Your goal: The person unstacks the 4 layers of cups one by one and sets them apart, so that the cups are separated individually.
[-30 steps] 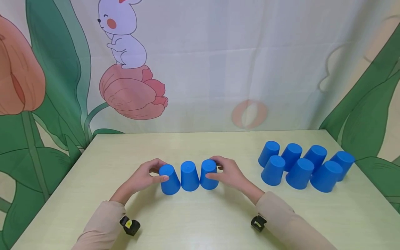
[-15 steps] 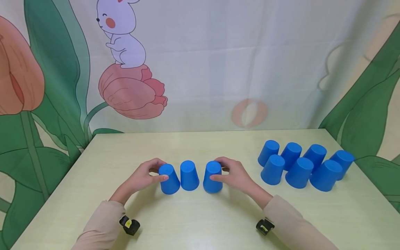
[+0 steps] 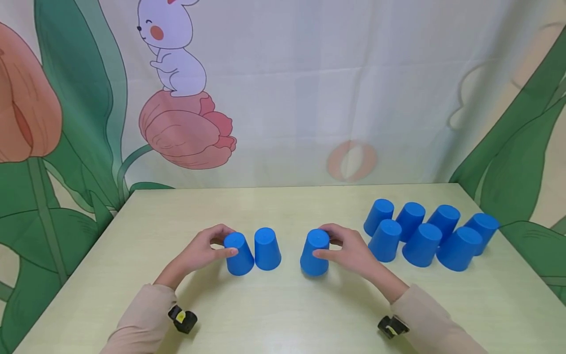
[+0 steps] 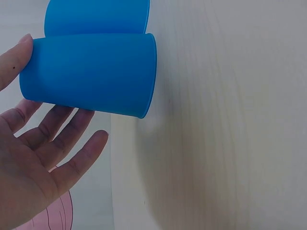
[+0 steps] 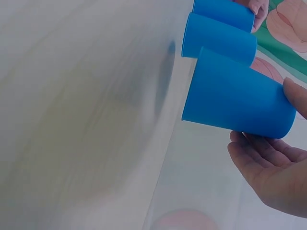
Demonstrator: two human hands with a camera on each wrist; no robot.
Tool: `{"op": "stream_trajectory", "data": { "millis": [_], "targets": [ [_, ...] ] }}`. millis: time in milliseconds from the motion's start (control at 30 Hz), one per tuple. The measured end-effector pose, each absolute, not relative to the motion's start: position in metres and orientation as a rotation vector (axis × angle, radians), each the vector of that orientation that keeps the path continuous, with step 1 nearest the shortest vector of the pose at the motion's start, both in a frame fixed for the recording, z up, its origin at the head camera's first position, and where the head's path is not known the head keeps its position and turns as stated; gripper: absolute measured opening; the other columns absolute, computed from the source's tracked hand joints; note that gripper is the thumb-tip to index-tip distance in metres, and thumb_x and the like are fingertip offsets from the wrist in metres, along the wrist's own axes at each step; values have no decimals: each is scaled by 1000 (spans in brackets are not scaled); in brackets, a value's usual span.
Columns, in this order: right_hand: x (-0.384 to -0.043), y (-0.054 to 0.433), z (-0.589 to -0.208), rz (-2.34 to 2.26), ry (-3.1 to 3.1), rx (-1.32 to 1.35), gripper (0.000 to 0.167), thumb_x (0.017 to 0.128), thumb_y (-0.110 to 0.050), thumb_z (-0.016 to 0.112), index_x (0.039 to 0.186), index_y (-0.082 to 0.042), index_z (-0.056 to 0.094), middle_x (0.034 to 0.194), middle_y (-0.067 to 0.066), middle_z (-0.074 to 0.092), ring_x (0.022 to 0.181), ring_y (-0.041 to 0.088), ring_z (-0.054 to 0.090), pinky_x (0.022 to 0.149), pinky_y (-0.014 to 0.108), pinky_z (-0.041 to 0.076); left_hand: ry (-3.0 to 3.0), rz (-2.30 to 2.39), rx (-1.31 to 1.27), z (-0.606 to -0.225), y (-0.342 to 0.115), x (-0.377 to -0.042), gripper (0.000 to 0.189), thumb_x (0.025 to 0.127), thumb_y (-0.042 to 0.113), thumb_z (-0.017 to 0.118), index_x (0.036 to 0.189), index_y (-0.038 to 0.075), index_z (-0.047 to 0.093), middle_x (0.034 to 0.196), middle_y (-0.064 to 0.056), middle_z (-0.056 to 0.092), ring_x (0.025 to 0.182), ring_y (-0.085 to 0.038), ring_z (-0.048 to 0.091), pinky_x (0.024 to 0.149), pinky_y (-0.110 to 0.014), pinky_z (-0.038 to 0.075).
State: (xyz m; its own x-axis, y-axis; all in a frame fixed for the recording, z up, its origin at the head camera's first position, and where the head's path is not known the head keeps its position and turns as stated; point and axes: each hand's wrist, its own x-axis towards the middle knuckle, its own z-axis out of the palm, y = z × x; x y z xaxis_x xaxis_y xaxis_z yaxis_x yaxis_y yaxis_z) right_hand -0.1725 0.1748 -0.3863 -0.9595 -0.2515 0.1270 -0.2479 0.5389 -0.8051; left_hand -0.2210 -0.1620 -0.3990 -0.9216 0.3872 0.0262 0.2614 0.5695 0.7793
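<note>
My left hand (image 3: 208, 250) grips an upside-down blue cup (image 3: 239, 254) near its top, thumb in front and fingers behind. A second blue cup (image 3: 267, 250) stands upside down right beside it, untouched by either hand. Farther right, my right hand (image 3: 347, 248) pinches another upside-down blue cup (image 3: 314, 255) between thumb and fingers. In the right wrist view a gap shows between the rim of this held cup (image 5: 235, 96) and the table. The left wrist view has the left-hand cup (image 4: 91, 74) against its neighbour (image 4: 100, 17).
Several more upside-down blue cups (image 3: 422, 246) stand in two rows at the right of the pale table (image 3: 283, 314). Behind the table hangs a printed cloth (image 3: 283, 98) with flowers and a rabbit. Each sleeve carries a black wrist camera (image 3: 183, 319).
My right hand has drawn its cup away to the right and slightly nearer, opening a gap from the middle cup. The left hand and its cup have stayed put.
</note>
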Motion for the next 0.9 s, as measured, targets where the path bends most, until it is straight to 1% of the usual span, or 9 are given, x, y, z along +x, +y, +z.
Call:
{"op": "stream_trajectory", "data": {
  "millis": [233,567,700,900],
  "targets": [
    [-161,193,-385,-1419,2800,-452,49,79,-29,71,119,-6,55,112,10,61,104,28,57,88,45,45,2650,1277,547,-400,-162,-222,44,79,28,71,114,5,54,104,-7,60,97,-25,56,84,-42,46],
    [-147,222,-380,-1398,2838,-402,55,78,-30,72,122,-3,52,113,14,60,103,30,58,87,44,45,2649,1279,546,-398,-161,-221,43,80,27,71,114,5,54,104,-8,60,97,-25,56,84,-43,46],
    [-141,234,-377,-1376,2852,-350,59,79,-32,71,125,-1,50,117,17,58,105,33,56,87,47,45,2653,1275,539,-397,-161,-220,43,80,26,70,114,5,54,104,-8,60,98,-26,56,84,-43,46],
    [-134,253,-378,-1349,2884,-286,60,79,-31,71,126,0,48,118,19,56,105,36,56,85,48,45,2657,1270,533,-394,-160,-219,44,80,26,70,114,4,54,104,-9,59,98,-26,56,84,-44,46]
  ]
}}
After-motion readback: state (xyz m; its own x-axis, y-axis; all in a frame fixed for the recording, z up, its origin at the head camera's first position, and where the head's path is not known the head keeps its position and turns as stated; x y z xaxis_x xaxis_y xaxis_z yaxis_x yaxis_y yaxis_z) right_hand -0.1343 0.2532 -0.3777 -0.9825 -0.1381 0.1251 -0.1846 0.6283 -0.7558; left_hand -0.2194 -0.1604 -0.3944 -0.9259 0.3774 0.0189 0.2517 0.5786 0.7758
